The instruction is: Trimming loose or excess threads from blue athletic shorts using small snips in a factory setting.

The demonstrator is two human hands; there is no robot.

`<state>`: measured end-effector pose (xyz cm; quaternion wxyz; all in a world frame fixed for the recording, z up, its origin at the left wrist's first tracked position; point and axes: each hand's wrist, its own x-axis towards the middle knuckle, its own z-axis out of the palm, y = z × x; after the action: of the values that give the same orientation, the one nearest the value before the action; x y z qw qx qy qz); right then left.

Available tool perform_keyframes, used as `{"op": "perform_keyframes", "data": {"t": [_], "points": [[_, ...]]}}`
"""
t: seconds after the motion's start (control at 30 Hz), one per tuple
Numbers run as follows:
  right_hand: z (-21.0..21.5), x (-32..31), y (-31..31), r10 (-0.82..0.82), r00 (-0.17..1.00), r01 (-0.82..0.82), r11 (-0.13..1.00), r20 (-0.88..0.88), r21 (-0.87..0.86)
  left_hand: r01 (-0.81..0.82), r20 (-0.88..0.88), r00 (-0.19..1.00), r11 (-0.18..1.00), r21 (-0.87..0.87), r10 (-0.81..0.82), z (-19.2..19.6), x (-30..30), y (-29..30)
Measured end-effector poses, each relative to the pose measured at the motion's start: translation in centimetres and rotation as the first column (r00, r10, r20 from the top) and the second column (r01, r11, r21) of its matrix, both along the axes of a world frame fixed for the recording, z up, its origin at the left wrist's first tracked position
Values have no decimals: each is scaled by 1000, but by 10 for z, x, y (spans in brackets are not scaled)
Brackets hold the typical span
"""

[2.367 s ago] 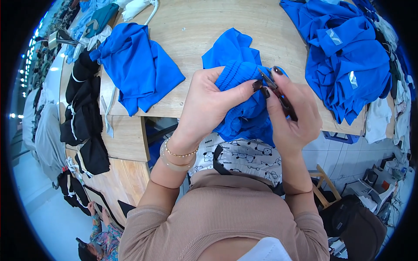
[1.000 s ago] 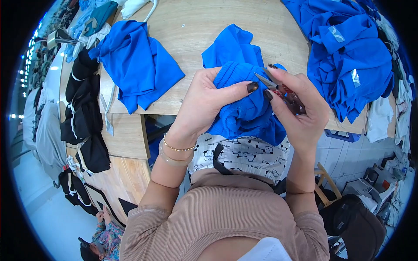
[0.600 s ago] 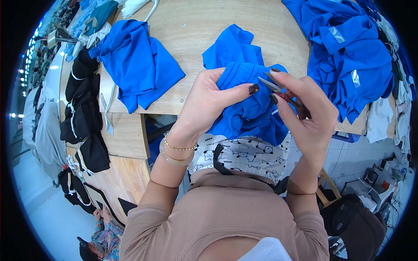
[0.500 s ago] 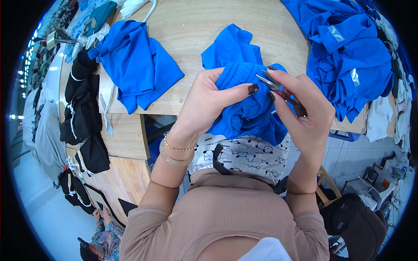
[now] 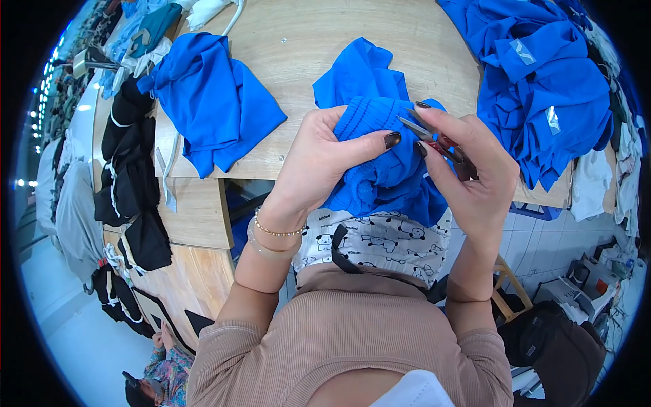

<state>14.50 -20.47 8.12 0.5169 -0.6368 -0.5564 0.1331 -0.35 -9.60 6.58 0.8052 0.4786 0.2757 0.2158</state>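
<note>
A blue garment [image 5: 380, 173] with a gathered elastic waistband is held up at the table's near edge, its far part lying on the wood. My left hand [image 5: 332, 149] grips the waistband, thumb on top and fingers hidden behind the cloth. In my right hand [image 5: 475, 152] are small metal thread snips [image 5: 434, 136], pinched between thumb and fingers. Their two pointed blades are slightly apart and lie against the waistband's right side. Whether a thread is between the blades is too small to tell.
Another blue garment [image 5: 210, 102] lies on the wooden table [image 5: 298, 41] to the left. A large pile of blue garments [image 5: 542, 88] sits at the right. Tied black bundles [image 5: 129, 169] hang along the left side. A person [image 5: 163, 370] is at the lower left.
Both hands stay almost in place, with the snips shifting very slightly at the waistband. At the lower left, the other person's hands have moved a little.
</note>
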Motion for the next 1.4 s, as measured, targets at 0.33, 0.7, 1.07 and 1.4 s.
{"op": "perform_keyframes", "data": {"t": [0.33,0.7,1.07,1.4], "points": [[-11,-1,5,33,969,23,975,-245,223,91,-60,994,994,-53,-94,-2,9,-7],[-19,6,14,-80,858,-49,971,-507,-236,74,-109,992,990,120,-61,-4,4,2],[-19,3,18,-51,683,-1,998,-729,-71,-89,207,978,817,569,-38,-9,9,1],[3,0,5,-159,889,140,987,-429,-75,-81,121,992,892,444,29,-11,2,5]]}}
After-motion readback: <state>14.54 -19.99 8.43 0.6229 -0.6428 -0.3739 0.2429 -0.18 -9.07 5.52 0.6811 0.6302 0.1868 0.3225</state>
